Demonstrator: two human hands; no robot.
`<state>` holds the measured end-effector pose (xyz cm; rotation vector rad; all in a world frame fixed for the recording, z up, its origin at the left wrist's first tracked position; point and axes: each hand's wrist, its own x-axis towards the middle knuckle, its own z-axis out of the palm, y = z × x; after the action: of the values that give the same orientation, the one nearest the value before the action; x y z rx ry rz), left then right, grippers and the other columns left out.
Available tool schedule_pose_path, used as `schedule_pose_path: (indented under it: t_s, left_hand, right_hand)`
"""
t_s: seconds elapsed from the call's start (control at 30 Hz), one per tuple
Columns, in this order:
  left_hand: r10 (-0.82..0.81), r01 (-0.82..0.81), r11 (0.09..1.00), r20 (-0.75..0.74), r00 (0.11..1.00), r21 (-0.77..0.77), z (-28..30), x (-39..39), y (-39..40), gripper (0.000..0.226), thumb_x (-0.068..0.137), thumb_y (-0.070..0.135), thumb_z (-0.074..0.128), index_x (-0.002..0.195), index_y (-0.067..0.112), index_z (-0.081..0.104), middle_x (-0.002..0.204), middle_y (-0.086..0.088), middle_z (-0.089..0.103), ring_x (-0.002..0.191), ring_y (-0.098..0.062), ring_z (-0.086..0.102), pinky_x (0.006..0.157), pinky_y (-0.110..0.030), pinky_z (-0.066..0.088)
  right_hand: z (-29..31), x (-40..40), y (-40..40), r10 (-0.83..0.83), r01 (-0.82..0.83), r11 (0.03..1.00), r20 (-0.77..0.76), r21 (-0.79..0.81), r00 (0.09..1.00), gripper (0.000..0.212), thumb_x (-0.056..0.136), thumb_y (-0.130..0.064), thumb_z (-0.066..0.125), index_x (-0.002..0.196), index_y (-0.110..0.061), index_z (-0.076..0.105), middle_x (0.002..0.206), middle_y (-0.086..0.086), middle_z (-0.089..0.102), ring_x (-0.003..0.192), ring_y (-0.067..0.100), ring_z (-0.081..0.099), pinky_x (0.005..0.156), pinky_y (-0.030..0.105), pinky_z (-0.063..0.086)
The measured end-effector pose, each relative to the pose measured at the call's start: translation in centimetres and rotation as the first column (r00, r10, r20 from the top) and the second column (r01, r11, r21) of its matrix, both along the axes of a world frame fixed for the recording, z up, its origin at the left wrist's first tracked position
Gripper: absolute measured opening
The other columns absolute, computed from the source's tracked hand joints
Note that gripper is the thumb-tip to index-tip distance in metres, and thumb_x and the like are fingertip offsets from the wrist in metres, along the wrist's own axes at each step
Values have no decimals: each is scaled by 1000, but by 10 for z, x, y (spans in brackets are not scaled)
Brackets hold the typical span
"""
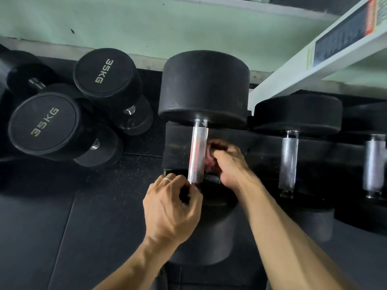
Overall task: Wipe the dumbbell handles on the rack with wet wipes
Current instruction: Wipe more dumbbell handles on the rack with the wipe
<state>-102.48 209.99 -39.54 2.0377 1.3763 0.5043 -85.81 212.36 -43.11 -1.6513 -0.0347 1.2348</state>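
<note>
A large black dumbbell (204,86) lies on the black rack (261,147) with its knurled silver handle (198,151) pointing towards me. My left hand (171,208), with a ring on one finger, curls its fingers and thumb round the near end of that handle. My right hand (228,164) sits just right of the handle's middle, fingers curled in towards and partly under it. Something pinkish shows inside those fingers. I cannot tell whether it is a wipe or the fingers themselves. No wet wipe is plainly visible.
Two more dumbbells with silver handles (290,160) (374,166) lie on the rack to the right. Two 35KG dumbbells (46,122) (104,72) rest on the black rubber floor (52,227) at left. A white beam (314,65) slants overhead at the right, before a green wall (146,28).
</note>
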Motion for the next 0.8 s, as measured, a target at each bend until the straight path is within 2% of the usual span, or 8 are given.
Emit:
schedule_pose_path:
  t_s: [0.2, 0.33, 0.43, 0.53, 0.6, 0.67, 0.73, 0.8]
  left_hand:
    - [-36, 37, 999, -12, 999, 19, -2, 1, 3, 31, 81, 38, 44, 60, 18, 54, 61, 10, 49, 60, -10, 46, 56, -21, 31]
    - [-33, 34, 999, -42, 999, 9, -2, 0, 3, 33, 81, 39, 43, 62, 17, 58, 64, 8, 54, 63, -15, 49, 58, -27, 36]
    - [-27, 26, 999, -66, 997, -20, 3, 4, 3, 35, 80, 42, 41, 64, 18, 61, 67, 7, 59, 66, -17, 54, 60, -26, 35]
    - [-36, 25, 995, -118, 992, -93, 16, 7, 2, 36, 83, 53, 44, 80, 26, 67, 77, 8, 67, 75, -19, 62, 66, -30, 43]
    - [-75, 68, 981, -31, 997, -182, 26, 6, 3, 39, 85, 63, 52, 106, 33, 66, 90, 12, 71, 84, -13, 67, 75, -32, 52]
    - [-137, 175, 949, 159, 978, -263, 39, 6, 2, 55, 82, 65, 64, 128, 34, 58, 101, 15, 72, 92, -2, 68, 81, -26, 55]
    - [-171, 241, 938, 271, 947, -250, 47, 5, 0, 57, 80, 53, 71, 131, 29, 62, 104, 12, 71, 94, -1, 69, 84, -25, 57]
    - [-130, 209, 956, 339, 932, -207, 53, 3, 1, 36, 84, 32, 75, 119, 24, 71, 97, 7, 73, 86, -5, 72, 80, -30, 60]
  right_hand:
    - [3, 4, 24, -153, 149, 987, 72, 54, 986, 48, 84, 20, 44, 67, -16, 71, 54, 4, 62, 43, 14, 48, 42, 21, 39]
    - [20, 1, -14, -22, 15, 999, 176, 40, 984, 33, 87, 16, 51, 81, -12, 66, 51, 7, 59, 43, 17, 52, 46, 28, 43]
    - [50, 2, -46, -88, 76, 987, 77, 144, 993, 25, 89, 16, 56, 87, -7, 66, 61, 18, 60, 74, 25, 74, 61, 37, 56]
    - [75, -5, -66, -64, 64, 973, -9, 220, 998, 24, 91, 15, 55, 89, -6, 66, 89, 25, 71, 93, 27, 74, 71, 40, 57]
    - [87, -14, -74, -30, 19, 982, 53, 188, 998, 23, 90, 10, 60, 86, -10, 69, 97, 21, 74, 93, 33, 72, 76, 44, 57]
    - [98, -23, -78, -15, 0, 989, 100, 149, 995, 20, 87, 4, 68, 82, -15, 73, 93, 14, 76, 87, 30, 73, 69, 39, 59]
    - [106, -30, -80, -28, 15, 990, 90, 140, 996, 16, 85, 2, 72, 81, -14, 73, 82, 10, 76, 77, 27, 73, 60, 32, 59]
    - [112, -37, -79, -37, 30, 986, 38, 166, 999, 14, 83, 5, 72, 82, -9, 71, 75, 9, 74, 71, 28, 70, 61, 30, 60]
